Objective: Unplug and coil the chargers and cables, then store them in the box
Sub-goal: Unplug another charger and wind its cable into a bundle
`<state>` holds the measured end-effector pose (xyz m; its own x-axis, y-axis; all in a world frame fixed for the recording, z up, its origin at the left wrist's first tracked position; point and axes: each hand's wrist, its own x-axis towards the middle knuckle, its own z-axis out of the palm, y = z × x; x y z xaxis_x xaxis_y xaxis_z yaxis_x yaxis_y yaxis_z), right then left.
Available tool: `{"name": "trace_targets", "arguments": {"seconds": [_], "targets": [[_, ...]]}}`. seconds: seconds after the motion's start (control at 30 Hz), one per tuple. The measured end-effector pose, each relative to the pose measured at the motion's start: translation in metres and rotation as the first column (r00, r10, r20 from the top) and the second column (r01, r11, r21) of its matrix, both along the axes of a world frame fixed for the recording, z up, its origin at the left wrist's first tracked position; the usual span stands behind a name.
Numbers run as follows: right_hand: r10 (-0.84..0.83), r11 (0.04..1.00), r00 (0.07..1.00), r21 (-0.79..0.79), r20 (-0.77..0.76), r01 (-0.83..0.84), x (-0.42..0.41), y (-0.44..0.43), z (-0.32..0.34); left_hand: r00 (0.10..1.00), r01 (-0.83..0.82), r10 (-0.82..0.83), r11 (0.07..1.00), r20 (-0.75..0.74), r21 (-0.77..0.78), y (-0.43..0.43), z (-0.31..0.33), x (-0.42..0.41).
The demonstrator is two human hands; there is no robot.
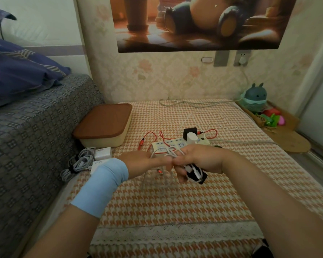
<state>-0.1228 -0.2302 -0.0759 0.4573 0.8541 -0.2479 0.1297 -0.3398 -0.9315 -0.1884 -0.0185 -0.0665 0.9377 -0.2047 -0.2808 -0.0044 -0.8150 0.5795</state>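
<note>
90W on white charger point(103, 153), lower charger point(97, 166) txt unclear

Soft, dimmish indoor light with a warm cast; source not in view. Door point(317, 108) at the right edge reads brighter. No hard shadows, just faint shade under the forearms on the cloth point(175, 207). No glare. Wide-angle bend: bed point(26, 131) edge and door frame curve outward. Centre fairly sharp; cable point(144, 181) loop mid-frame smeared by motion. Poster point(194, 25) slightly soft.

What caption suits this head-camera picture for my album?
Coiling a white cable: the left hand pinches it, the right hand grips a black charger, near a power strip and lidded box.
</note>
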Motion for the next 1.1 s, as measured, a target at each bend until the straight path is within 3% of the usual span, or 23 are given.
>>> {"name": "trace_targets", "arguments": {"seconds": [0.07,0.17,0.23,0.3,0.47,0.67,0.77,0.87,0.97,1.1], "targets": [[-0.016,1.0,1.0,0.007,0.012,0.016,0.0,-0.003,0.001,0.978,0.075,-0.042,0.984,0.202,-0.161,-0.002,-0.01,0.005],[-0.023,0.998,0.996,0.051,-0.09,0.028,0.001,-0.006,0.003,0.993,0.079,-0.012,0.809,0.117,-0.583,-0.011,-0.025,0.01],[-0.013,0.995,0.985,0.098,-0.175,0.031,0.001,-0.007,0.005,0.993,0.115,-0.068,0.73,0.095,-0.674,-0.015,-0.03,0.016],[-0.033,0.988,0.977,0.14,-0.21,0.064,0.002,-0.011,0.007,0.992,0.126,-0.111,0.719,0.066,-0.683,-0.018,-0.027,0.018],[-0.22,0.939,0.929,0.195,-0.297,0.285,0.01,-0.021,0.01,0.982,0.027,-0.114,0.873,-0.152,-0.486,-0.011,-0.027,0.021],[-0.526,0.818,0.831,0.161,-0.179,0.552,0.016,-0.018,0.002,0.921,-0.128,-0.096,0.841,-0.377,-0.526,0.011,-0.025,0.025],[-0.647,0.72,0.744,0.19,-0.165,0.668,0.016,-0.01,-0.002,0.923,-0.182,-0.054,0.81,-0.38,-0.557,0.016,-0.023,0.026],[-0.716,0.652,0.676,0.179,-0.176,0.737,0.018,-0.001,-0.005,0.943,-0.278,0.027,0.609,-0.331,-0.743,0.005,-0.023,0.028],[-0.645,0.753,0.758,0.087,-0.095,0.652,0.011,0.003,-0.007,0.916,-0.392,0.046,0.316,-0.398,-0.864,-0.005,-0.027,0.028],[-0.542,0.838,0.838,0.036,-0.055,0.544,0.004,0.007,-0.01,0.879,-0.472,0.129,0.097,-0.459,-0.876,-0.005,-0.034,0.032]]}}
